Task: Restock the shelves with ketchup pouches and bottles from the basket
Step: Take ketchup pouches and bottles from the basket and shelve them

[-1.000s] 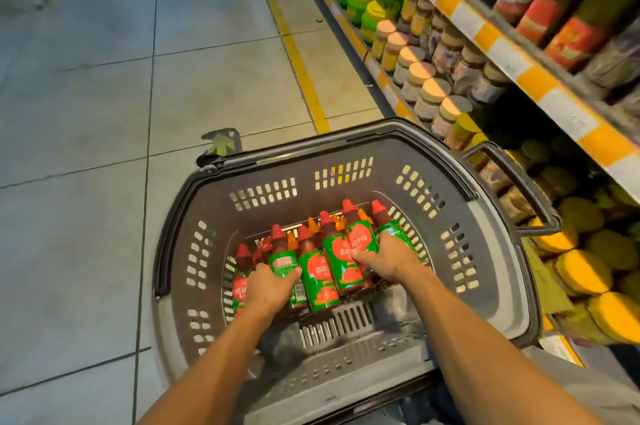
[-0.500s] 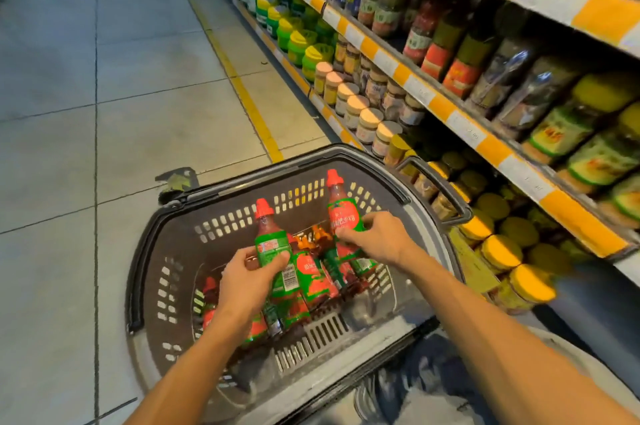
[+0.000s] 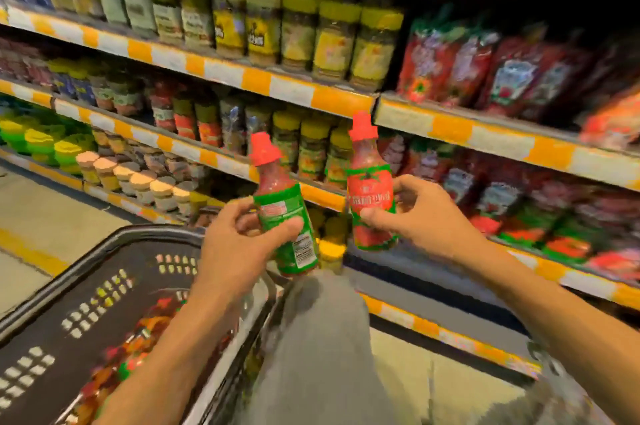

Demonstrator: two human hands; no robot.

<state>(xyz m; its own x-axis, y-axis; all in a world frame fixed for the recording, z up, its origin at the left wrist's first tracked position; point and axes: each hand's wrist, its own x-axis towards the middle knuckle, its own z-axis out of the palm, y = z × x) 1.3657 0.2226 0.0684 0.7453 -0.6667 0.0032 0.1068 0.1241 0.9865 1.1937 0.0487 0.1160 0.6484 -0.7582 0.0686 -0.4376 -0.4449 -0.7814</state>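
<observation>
Two red-capped ketchup bottles are held in the air in front of the shelves, above the right rim of the basket (image 3: 52, 300): the left bottle (image 3: 285, 216) tilted, gripped round its green label by the left hand (image 3: 239, 244); the right bottle (image 3: 370, 189) nearly upright, pinched between thumb and curled fingers of the right hand (image 3: 412, 213). The carrying step appears under way; next, each needs a free slot, probably by the red pouches (image 3: 485, 74) along the shelf edge (image 3: 485, 137). More bottles lie blurred in the basket.
</observation>
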